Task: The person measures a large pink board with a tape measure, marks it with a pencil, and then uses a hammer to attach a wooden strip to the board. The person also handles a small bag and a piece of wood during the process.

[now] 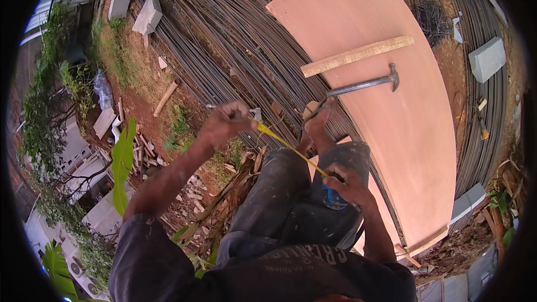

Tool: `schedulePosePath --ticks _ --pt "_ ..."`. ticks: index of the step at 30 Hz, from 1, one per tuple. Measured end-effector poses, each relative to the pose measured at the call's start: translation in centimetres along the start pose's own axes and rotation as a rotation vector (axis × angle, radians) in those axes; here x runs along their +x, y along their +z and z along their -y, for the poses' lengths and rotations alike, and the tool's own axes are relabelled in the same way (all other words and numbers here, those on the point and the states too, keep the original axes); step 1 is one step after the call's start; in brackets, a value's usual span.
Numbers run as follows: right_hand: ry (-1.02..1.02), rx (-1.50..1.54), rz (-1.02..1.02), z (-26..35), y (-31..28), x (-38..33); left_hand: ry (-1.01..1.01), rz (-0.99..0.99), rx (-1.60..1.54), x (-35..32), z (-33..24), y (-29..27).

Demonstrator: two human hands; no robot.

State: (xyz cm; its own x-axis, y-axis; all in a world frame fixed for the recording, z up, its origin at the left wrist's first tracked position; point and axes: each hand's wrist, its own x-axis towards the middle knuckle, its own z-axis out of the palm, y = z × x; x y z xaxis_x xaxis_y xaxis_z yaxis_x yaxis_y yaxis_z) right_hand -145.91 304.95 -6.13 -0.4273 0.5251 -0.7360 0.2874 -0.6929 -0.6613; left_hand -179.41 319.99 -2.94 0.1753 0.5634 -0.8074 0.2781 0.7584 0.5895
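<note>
A yellow tape measure blade (291,148) stretches at a slant between my hands, above my bent legs. My left hand (226,126) is closed on its upper end, fingers curled and thumb pressed in. The lower end runs into my right hand (345,182), closed over my thigh. Just below the right hand shows a blue object (334,197); whether that hand holds it I cannot tell. Beyond my hands, a claw hammer (363,84) lies on a large plywood sheet (403,128), its handle end near my foot. A wooden batten (358,56) rests across the same sheet.
Long bundles of steel rebar (224,39) run under and beside the sheet. Concrete blocks (486,59) sit at the right and a pale block (147,14) at the upper left. Coiled wire (432,22) lies past the sheet. Rubble, scrap wood and plants fill the left.
</note>
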Motion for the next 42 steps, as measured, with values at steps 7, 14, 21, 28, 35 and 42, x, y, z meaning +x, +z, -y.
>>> schedulePosePath --ticks 7,14,21,28,35,42 --pt "-0.165 -0.590 -0.309 5.0 -5.9 7.8 0.173 -0.087 0.609 14.2 -8.0 -8.4" --pt "0.117 -0.492 -0.508 8.6 -7.0 21.0 0.481 -0.052 1.066 32.3 -11.8 -11.4" --pt "0.213 -0.268 -0.589 8.1 -10.1 30.0 0.577 0.043 1.304 48.3 -12.3 -12.6" --pt "0.321 0.081 -0.551 7.8 -7.0 34.1 0.440 0.161 1.456 48.4 -10.3 -10.3" --pt "0.487 0.621 -0.661 8.2 -2.4 34.4 0.415 0.220 1.445 49.5 -10.0 -11.6" --pt "0.459 0.398 -0.722 8.6 -0.3 34.4 0.503 0.200 1.526 48.6 -11.5 -10.3"
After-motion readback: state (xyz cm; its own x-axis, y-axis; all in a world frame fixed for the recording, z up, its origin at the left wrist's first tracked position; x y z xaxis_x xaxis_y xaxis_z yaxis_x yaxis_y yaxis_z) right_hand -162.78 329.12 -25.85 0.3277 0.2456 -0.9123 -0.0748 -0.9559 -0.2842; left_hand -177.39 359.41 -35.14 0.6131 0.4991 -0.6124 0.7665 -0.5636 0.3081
